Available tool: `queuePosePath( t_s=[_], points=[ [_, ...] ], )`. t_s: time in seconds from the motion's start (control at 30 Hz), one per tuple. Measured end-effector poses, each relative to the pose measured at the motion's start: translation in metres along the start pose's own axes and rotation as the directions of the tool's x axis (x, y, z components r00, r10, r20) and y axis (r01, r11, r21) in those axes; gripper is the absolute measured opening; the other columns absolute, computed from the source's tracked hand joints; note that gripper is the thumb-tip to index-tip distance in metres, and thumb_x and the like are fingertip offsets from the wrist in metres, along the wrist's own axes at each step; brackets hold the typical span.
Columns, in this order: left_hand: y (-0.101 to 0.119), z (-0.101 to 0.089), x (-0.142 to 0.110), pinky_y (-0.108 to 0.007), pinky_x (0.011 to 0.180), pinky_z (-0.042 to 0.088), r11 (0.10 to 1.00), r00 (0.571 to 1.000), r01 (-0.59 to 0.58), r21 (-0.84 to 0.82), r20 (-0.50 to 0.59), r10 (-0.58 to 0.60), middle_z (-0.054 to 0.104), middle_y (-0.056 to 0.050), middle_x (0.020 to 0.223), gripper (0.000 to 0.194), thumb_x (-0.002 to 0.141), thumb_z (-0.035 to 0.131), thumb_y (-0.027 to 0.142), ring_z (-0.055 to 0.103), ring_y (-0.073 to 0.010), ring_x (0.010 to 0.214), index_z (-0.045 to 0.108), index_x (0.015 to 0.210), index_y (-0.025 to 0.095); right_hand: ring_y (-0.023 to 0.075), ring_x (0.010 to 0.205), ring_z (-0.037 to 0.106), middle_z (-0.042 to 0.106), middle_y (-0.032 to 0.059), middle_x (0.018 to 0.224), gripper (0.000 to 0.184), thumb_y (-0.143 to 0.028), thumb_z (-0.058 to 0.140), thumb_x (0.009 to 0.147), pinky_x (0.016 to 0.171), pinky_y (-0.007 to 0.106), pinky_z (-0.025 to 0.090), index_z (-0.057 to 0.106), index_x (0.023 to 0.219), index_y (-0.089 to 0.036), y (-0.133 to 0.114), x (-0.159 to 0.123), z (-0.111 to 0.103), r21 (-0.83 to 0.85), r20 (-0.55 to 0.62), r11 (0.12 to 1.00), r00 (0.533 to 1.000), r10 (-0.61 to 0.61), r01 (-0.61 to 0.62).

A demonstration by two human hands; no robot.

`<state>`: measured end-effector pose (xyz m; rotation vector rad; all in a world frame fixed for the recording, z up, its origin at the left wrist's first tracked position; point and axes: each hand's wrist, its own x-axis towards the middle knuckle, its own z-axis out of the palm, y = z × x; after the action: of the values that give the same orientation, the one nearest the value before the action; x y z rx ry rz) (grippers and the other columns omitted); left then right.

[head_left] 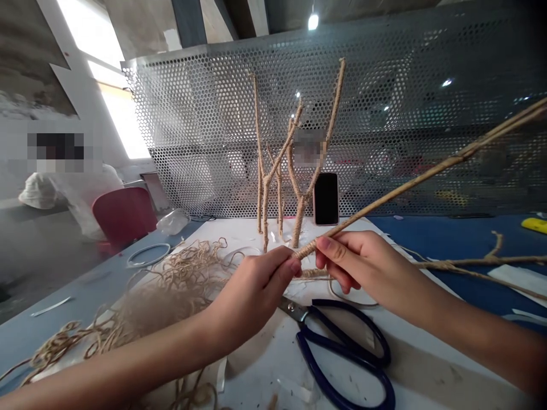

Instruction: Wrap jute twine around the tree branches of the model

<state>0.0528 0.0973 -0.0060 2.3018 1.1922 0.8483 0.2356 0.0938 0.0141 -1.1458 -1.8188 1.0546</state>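
Left hand: the left hand, at centre frame, is pinching the near end of a long twine-wrapped branch.
Right hand: the right hand is gripping the same branch just beside it, fingers curled round.
Branch: it is slanting toward the upper right edge.
Surface: a white table sheet is carrying blue-handled scissors below the hands and tangled tan jute twine at lower left.
Room: a perforated grey metal screen is standing behind upright wrapped twigs and what is probably a black phone.
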Motion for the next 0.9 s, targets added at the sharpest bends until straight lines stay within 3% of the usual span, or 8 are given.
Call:
queuePosePath(
  t_s=[0.2, 0.43, 0.6, 0.8, 0.9],
  points=[
    [-0.0023, 0.0012, -0.0013, -0.021, 0.049, 0.025, 0.997, 0.997, 0.067, -0.040, -0.035, -0.068, 0.037, 0.005, 0.057, 0.027, 0.089, 0.039, 0.035, 0.032, -0.0087, 0.053, 0.053, 0.074, 0.017, 0.0107, 0.051, 0.044, 0.048, -0.0019, 0.052, 0.040, -0.046, 0.035, 0.089, 0.054, 0.025, 0.035, 0.055, 0.073, -0.016, 0.0022, 0.0007, 0.0016, -0.063, 0.020, 0.998, 1.000, -0.016, 0.018],
    [-0.0082, 0.0089, -0.0040, -0.019, 0.047, 0.028, 0.954, 0.987, 0.153, -0.257, -0.004, -0.159, 0.039, 0.007, 0.055, 0.025, 0.084, 0.048, 0.035, 0.037, -0.0073, 0.050, 0.039, 0.068, 0.019, 0.0103, 0.052, 0.040, 0.041, -0.0041, 0.053, 0.033, -0.037, 0.033, 0.092, 0.051, 0.025, 0.033, 0.052, 0.074, -0.016, 0.0069, -0.0009, 0.0039, -0.163, 0.049, 0.985, 0.997, -0.056, 0.063],
    [-0.0011, 0.0069, -0.0051, -0.019, 0.044, 0.026, 0.930, 0.988, 0.153, -0.334, 0.030, -0.152, 0.037, 0.007, 0.053, 0.026, 0.086, 0.043, 0.039, 0.035, -0.0069, 0.048, 0.042, 0.071, 0.018, 0.0108, 0.055, 0.042, 0.041, -0.0038, 0.055, 0.032, -0.038, 0.031, 0.092, 0.053, 0.025, 0.033, 0.046, 0.073, -0.018, 0.0049, -0.0006, 0.0008, -0.150, 0.085, 0.983, 0.992, -0.096, 0.108],
    [-0.0033, 0.0098, -0.0083, -0.019, 0.047, 0.031, 0.948, 0.995, 0.080, -0.309, -0.030, -0.093, 0.043, 0.004, 0.060, 0.025, 0.089, 0.039, 0.037, 0.038, -0.0074, 0.053, 0.047, 0.076, 0.017, 0.0095, 0.055, 0.039, 0.039, -0.0045, 0.057, 0.029, -0.034, 0.033, 0.093, 0.055, 0.024, 0.033, 0.045, 0.072, -0.018, 0.0064, -0.0003, 0.0004, -0.132, 0.070, 0.983, 0.990, -0.122, 0.131],
    [-0.0045, 0.0060, -0.0053, -0.020, 0.049, 0.034, 0.943, 0.995, 0.099, -0.318, 0.044, -0.089, 0.046, 0.005, 0.058, 0.022, 0.089, 0.039, 0.036, 0.044, -0.0082, 0.052, 0.046, 0.078, 0.018, 0.0090, 0.057, 0.038, 0.039, -0.0044, 0.059, 0.027, -0.029, 0.035, 0.092, 0.054, 0.023, 0.032, 0.044, 0.070, -0.018, 0.0075, 0.0012, 0.0002, -0.092, 0.077, 0.983, 0.986, -0.150, 0.157]
  ],
)
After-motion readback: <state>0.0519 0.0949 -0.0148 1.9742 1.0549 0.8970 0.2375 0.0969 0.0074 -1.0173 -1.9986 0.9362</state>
